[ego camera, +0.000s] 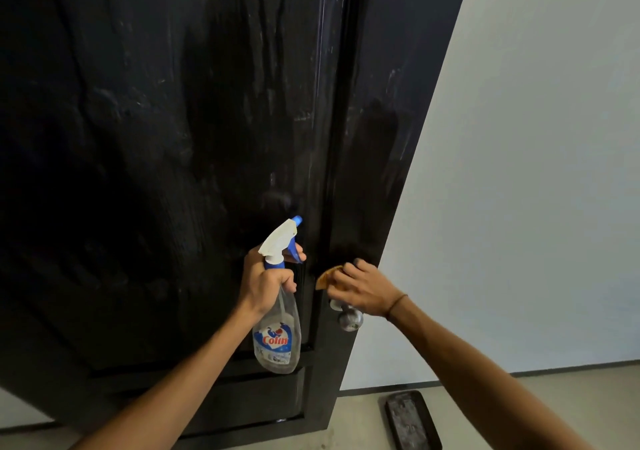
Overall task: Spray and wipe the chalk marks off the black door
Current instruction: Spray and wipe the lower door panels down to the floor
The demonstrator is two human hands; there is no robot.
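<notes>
Left hand (265, 281): you are gripping the Colin spray bottle (277, 325) by its neck.
Right hand (360, 288): you are pressing the orange cloth (325, 278) against the black door (173, 172), just above the knob (349, 318).

door knob (350, 317) under right hand (360, 288)

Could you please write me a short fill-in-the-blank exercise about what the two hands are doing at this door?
1. The left hand grips a ____ bottle by its neck.
2. The right hand presses an orange cloth to the black door just above the round ____.
3. The bottle's trigger and nozzle tip are ____ in colour.

Missing words: spray; knob; blue
</notes>
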